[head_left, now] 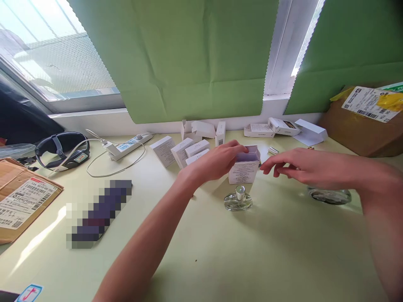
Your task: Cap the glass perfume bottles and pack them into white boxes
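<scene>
My left hand point(217, 161) grips the left side of a small open white box point(244, 167) that stands upright on the pale green table point(220, 251). My right hand point(299, 165) hovers just right of the box, fingers loosely curled and apart, holding nothing that I can see. A clear glass perfume bottle point(238, 199) with a silver collar stands in front of the box. A second glass bottle point(330, 195) lies under my right forearm, partly hidden. A small silver cap point(273, 150) lies behind the box.
Several small white boxes point(181, 151) stand left of my hands, more point(273, 128) along the window sill. A power strip point(126, 147) with cable and a black headband device point(63, 149) lie at left. Cardboard parcels sit at far left point(22, 197) and far right point(365, 121).
</scene>
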